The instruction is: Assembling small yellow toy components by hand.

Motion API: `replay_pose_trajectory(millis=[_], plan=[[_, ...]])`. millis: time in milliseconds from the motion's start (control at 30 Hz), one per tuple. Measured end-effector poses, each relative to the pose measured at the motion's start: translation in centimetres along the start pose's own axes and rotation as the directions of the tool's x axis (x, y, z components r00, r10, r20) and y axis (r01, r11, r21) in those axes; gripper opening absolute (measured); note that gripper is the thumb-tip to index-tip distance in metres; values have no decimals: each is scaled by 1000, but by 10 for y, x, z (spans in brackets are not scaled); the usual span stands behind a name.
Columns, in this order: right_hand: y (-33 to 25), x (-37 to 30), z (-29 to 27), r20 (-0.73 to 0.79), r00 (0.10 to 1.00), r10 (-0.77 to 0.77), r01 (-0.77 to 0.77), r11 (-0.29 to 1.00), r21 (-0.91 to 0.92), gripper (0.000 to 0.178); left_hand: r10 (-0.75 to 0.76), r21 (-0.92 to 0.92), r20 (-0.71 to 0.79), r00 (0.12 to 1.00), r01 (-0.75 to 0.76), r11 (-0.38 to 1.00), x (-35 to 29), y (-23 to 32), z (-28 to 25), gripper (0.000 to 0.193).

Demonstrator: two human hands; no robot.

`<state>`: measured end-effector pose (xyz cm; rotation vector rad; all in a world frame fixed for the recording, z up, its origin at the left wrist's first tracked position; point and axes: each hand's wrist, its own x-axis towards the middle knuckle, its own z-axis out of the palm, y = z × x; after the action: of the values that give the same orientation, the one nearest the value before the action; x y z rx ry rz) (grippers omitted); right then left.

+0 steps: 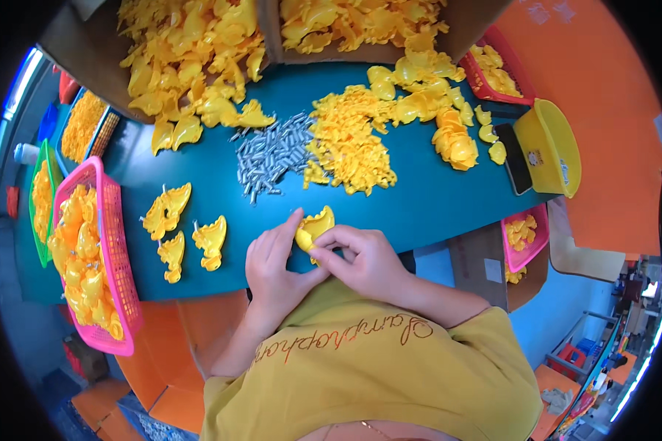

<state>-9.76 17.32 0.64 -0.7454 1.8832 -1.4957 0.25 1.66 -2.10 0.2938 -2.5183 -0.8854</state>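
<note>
A yellow plastic shell piece [318, 223] is held at the table's near edge, its hollow side facing up. My right hand [371, 264] pinches its lower right side between thumb and fingers. My left hand [276, 268] closes round its left side, with the index finger along the rim and the thumb below. Just beyond my hands lie a heap of small yellow plastic parts [353, 140] and a pile of short grey metal cylinders [272, 154]. On the left, several yellow shell halves [210, 239] rest apart, some with a metal pin showing.
Cardboard boxes [270, 29] spill yellow shells at the back of the green table [434, 198]. A pink basket [129, 272] of yellow pieces stands left. At right are a phone [513, 158], a yellow bin [548, 147] and a red basket [518, 97].
</note>
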Motion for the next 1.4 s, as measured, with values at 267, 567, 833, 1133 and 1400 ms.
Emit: replay_pose_trajectory(millis=[267, 567, 833, 1133, 1400], plan=[[4, 9, -19, -49, 996, -75, 68, 990, -127, 10, 56, -63, -5, 998, -56, 996, 10, 0, 1, 79], [0, 12, -18, 64, 982, -179, 190, 951, -245, 10, -27, -96, 100, 995, 37, 995, 11, 2, -7, 79], [-15, 42, -104, -290, 920, -264, 135, 907, -399, 16, -26, -78, 126, 992, 36, 996, 5, 5, -19, 84], [22, 155, -306, -577, 787, -219, -459, 419, -783, 51, -41, -102, 175, 984, 59, 993, 9, 1, -17, 87], [-34, 103, -226, -509, 553, -660, -139, 529, -837, 38, -84, -187, 212, 974, 125, 975, 9, -4, -19, 89]])
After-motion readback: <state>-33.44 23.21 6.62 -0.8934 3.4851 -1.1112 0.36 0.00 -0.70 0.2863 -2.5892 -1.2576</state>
